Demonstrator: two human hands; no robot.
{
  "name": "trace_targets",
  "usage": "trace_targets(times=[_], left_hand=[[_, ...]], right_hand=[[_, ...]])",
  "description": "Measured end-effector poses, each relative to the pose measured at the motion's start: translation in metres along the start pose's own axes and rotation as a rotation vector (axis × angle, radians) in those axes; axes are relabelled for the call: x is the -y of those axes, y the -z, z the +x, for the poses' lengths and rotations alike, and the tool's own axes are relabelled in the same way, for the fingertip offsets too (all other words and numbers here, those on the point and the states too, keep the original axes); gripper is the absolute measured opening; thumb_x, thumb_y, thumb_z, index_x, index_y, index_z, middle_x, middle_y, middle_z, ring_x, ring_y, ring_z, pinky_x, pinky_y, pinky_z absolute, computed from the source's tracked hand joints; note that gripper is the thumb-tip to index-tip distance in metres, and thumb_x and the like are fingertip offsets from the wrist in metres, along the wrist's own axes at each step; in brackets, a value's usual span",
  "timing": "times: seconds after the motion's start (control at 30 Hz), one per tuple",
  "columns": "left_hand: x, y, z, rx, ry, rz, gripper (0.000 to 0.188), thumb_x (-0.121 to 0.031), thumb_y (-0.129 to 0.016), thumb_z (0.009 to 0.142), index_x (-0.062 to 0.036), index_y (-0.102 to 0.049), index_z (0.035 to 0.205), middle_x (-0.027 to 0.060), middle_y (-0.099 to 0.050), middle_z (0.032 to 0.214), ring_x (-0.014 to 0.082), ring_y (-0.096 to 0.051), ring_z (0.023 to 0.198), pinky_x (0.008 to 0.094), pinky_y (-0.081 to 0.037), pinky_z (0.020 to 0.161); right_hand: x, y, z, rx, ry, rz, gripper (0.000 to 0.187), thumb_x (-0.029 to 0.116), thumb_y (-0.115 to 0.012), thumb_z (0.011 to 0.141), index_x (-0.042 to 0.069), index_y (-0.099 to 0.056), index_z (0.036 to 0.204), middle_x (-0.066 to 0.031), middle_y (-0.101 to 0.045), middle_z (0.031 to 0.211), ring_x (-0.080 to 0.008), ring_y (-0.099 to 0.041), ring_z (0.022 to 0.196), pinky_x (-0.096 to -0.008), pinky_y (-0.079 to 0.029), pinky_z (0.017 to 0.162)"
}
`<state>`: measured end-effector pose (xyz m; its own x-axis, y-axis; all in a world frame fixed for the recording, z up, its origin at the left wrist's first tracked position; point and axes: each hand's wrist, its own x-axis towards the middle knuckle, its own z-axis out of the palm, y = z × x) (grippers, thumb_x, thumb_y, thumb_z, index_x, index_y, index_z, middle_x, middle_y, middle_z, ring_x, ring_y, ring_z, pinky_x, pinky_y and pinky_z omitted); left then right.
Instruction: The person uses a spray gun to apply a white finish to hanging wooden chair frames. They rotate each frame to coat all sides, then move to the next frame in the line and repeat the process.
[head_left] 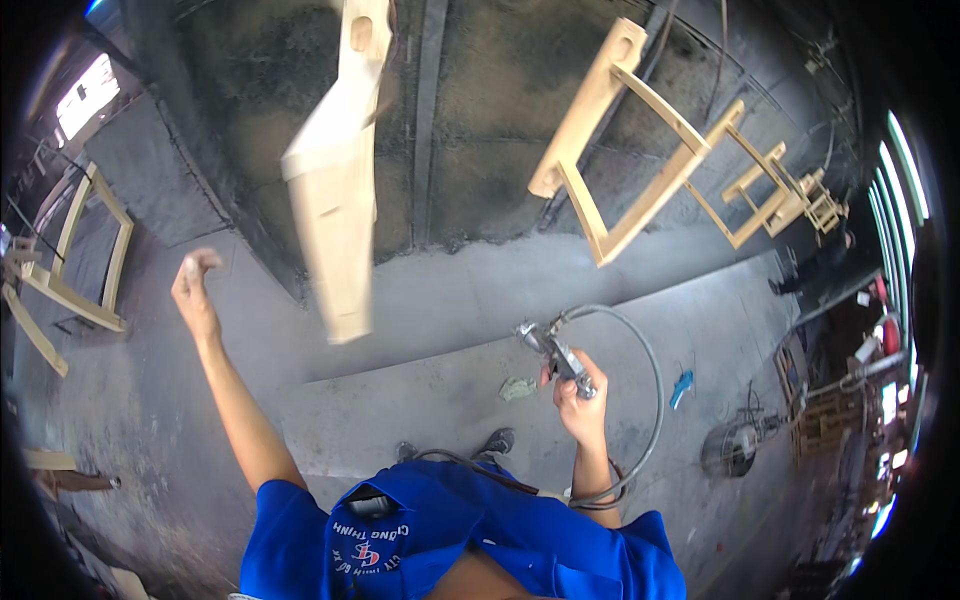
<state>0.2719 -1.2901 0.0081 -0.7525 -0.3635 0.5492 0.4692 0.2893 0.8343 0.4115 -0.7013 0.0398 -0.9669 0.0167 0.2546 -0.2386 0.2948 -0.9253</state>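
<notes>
My right hand is wrapped round the grip of a metal spray gun, whose nozzle points up and left. A grey hose loops from the gun round to my right forearm. Off to the left my raised left hand has its fingers curled, with nothing visible in them. Ahead, between my hands and apart from both, hangs a pale wooden furniture part, slightly blurred, with an oval slot near its top. To its right hangs a pale wooden frame with rails joining its posts.
More wooden frames hang in a row toward the far right. Another frame is at the left. A dark stained wall stands ahead. On the grey floor lie a crumpled scrap and a blue object. A dark round container stands at right.
</notes>
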Motion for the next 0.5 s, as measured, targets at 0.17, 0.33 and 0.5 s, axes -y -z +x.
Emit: trace_targets(times=[0.17,0.33,0.5], left_hand=[[0.01,-0.115,0.011,0.133,0.155,-0.112,0.079,-0.034,-0.069,0.1,-0.0104,-0.028,0.164,0.0229,-0.033,0.165,0.0364,-0.04,0.149,0.0459,-0.036,0.12],[0.022,-0.224,-0.006,0.246,0.186,-0.237,0.09,-0.024,-0.077,0.093,-0.0022,-0.022,0.161,0.0249,-0.041,0.155,0.0342,-0.044,0.143,0.0414,-0.037,0.118],[0.001,-0.231,-0.072,-0.111,0.219,-0.03,0.053,-0.027,-0.076,0.089,0.0023,-0.057,0.13,0.0147,-0.071,0.108,0.0249,-0.068,0.101,0.0387,-0.052,0.093]], right_hand=[[0.013,0.008,-0.016,-0.193,0.141,0.051,0.089,0.07,-0.065,0.092,-0.001,-0.048,0.143,-0.0049,-0.068,0.081,-0.0052,-0.057,0.066,-0.0224,-0.04,0.055],[0.014,0.033,-0.044,-0.326,0.173,0.201,0.096,0.07,-0.067,0.09,-0.004,-0.047,0.147,-0.0076,-0.069,0.086,-0.0034,-0.054,0.061,-0.0177,-0.031,0.049],[0.001,0.064,-0.081,-0.316,0.159,0.209,0.089,0.068,-0.067,0.091,-0.005,-0.058,0.14,-0.0057,-0.066,0.077,-0.0033,-0.05,0.056,-0.0212,-0.033,0.05]])
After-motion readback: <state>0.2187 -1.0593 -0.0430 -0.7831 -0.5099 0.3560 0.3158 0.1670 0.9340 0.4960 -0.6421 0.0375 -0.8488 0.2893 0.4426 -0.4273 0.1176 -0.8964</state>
